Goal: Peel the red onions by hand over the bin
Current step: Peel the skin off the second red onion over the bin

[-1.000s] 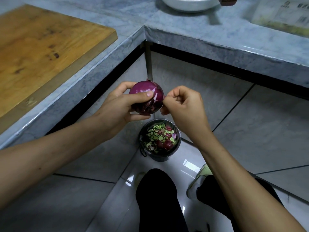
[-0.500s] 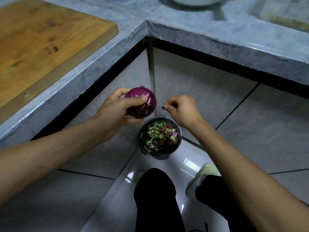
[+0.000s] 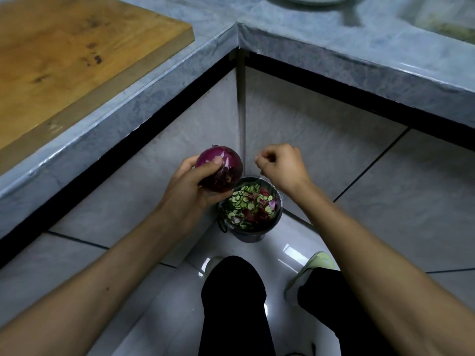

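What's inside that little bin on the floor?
The bin holds a heap of green sliced vegetable scraps mixed with red-purple peelings. Whatever lies beneath that top layer is covered, and the onion overlaps its near-left rim.

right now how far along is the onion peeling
Partway. Done: purple skin scraps already lie among green slices in the bin. In hand: the left hand grips the red onion, which looks glossy on top but ragged lower down; the right hand is curled beside it, apart from the onion; whether it pinches a scrap is unclear. Left: the ragged lower skin. No other onions are in view.
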Action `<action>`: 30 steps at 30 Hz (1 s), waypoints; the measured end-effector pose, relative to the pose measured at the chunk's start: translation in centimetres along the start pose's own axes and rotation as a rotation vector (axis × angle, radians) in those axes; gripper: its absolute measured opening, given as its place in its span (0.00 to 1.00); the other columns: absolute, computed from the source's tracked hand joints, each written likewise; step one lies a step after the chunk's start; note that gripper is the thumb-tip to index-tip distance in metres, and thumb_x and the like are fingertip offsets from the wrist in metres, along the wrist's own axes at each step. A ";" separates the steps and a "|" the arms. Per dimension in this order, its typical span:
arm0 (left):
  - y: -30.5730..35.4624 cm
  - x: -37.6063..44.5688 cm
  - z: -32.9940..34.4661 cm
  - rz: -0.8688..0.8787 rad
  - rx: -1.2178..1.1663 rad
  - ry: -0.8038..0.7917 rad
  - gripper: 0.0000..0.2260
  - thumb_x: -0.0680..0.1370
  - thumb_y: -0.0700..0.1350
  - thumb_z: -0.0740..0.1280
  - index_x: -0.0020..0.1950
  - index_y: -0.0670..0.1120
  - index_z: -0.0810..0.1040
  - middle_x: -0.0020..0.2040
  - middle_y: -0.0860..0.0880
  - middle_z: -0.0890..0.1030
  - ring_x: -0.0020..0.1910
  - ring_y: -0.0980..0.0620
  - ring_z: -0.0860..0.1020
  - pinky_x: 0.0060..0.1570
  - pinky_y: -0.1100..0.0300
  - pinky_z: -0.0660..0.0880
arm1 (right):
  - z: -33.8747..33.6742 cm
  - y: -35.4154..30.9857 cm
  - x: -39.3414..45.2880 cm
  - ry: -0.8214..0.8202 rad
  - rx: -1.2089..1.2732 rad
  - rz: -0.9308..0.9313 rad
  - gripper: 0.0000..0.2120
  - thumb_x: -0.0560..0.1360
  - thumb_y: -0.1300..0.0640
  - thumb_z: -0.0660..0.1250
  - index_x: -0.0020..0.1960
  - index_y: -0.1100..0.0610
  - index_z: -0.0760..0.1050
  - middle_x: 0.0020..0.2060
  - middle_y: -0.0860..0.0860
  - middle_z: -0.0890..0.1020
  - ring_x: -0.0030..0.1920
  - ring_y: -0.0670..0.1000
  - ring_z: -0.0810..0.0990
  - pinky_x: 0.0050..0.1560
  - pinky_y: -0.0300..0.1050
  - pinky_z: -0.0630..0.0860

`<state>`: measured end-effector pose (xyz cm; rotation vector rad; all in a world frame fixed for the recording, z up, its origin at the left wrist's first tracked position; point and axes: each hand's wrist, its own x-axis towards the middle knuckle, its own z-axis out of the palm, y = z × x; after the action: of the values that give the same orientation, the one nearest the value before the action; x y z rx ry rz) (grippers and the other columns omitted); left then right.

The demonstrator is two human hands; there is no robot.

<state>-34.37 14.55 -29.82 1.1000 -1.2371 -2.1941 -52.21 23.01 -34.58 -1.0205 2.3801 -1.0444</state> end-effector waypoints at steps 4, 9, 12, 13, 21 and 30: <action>-0.8 -1.2 0.4 0.108 -0.072 -0.036 0.21 0.72 0.45 0.71 0.64 0.44 0.77 0.59 0.43 0.83 0.53 0.46 0.85 0.44 0.52 0.83 | -2.4 -3.7 -3.8 -0.026 0.355 -0.099 0.10 0.80 0.54 0.65 0.49 0.58 0.83 0.40 0.49 0.85 0.40 0.45 0.84 0.45 0.46 0.82; -1.3 -2.6 1.1 0.197 -0.028 -0.046 0.24 0.72 0.46 0.75 0.68 0.45 0.77 0.62 0.42 0.83 0.56 0.44 0.84 0.47 0.51 0.82 | -5.3 -5.1 -6.5 -0.109 0.333 -0.170 0.15 0.74 0.48 0.72 0.58 0.53 0.82 0.47 0.45 0.85 0.47 0.42 0.83 0.52 0.38 0.80; -1.7 -3.5 1.7 0.255 0.005 -0.012 0.25 0.69 0.50 0.77 0.66 0.49 0.79 0.61 0.44 0.83 0.57 0.43 0.84 0.50 0.48 0.81 | -6.3 -5.1 -7.2 -0.118 0.291 -0.183 0.17 0.71 0.47 0.74 0.57 0.53 0.83 0.46 0.45 0.85 0.45 0.42 0.83 0.53 0.43 0.81; -1.8 -3.8 1.9 0.275 0.016 0.000 0.24 0.68 0.50 0.77 0.64 0.50 0.80 0.60 0.45 0.84 0.56 0.43 0.85 0.48 0.50 0.81 | -6.6 -5.0 -7.4 -0.115 0.298 -0.191 0.17 0.71 0.48 0.75 0.57 0.53 0.83 0.45 0.46 0.86 0.45 0.43 0.84 0.53 0.46 0.81; -1.8 -5.0 2.0 0.338 0.121 0.018 0.28 0.64 0.47 0.80 0.64 0.51 0.81 0.55 0.50 0.85 0.54 0.48 0.85 0.44 0.56 0.82 | -7.7 -4.7 -7.8 -0.191 0.309 -0.161 0.09 0.69 0.52 0.77 0.46 0.56 0.85 0.36 0.51 0.86 0.40 0.54 0.86 0.47 0.56 0.83; -1.8 -4.6 1.9 0.348 0.210 0.057 0.29 0.63 0.50 0.79 0.64 0.54 0.82 0.55 0.52 0.85 0.53 0.48 0.85 0.40 0.58 0.81 | -7.9 -4.6 -6.9 -0.243 0.074 -0.309 0.07 0.75 0.53 0.71 0.45 0.55 0.85 0.33 0.53 0.84 0.37 0.55 0.82 0.39 0.55 0.78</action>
<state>-32.94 19.52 -28.75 0.9313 -1.5311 -1.7946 -49.73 29.82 -25.72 -1.4301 2.0187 -1.0332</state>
